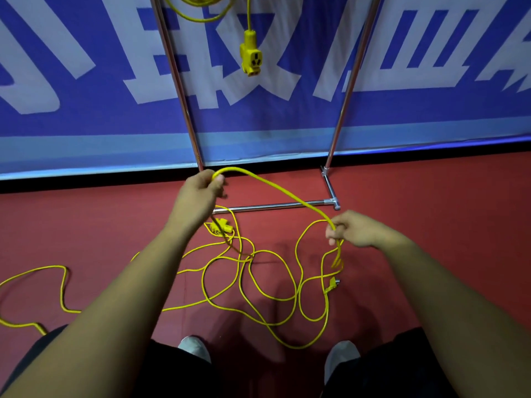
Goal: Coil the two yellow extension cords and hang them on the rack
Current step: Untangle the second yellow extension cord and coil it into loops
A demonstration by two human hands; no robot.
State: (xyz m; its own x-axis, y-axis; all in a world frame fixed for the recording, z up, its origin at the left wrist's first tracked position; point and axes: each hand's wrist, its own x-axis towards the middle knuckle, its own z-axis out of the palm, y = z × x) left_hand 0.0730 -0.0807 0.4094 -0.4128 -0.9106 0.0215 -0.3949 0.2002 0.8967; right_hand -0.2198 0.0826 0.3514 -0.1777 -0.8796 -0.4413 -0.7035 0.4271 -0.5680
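First cord [250,57] already hangs coiled on the rack [349,79]. Second cord [287,194] sprawls loose on the floor in front of the rack. Left hand [201,193] and right hand [353,229] each pinch it, a span arching between them. Coiling looks barely begun; the next move is probably to bring the right-hand length to the left hand to form a loop.

We record both cords as plain yellow: the cord on the floor [287,193] and the hung cord [248,12], whose socket block [250,57] is yellow with dark slots. The floor [431,211] is dull red. The banner [86,116] is blue with large pale grey characters and a light blue lower band. The rack [178,81] is bright silver. The shoes [195,347] are pale grey and the trousers [402,366] black.
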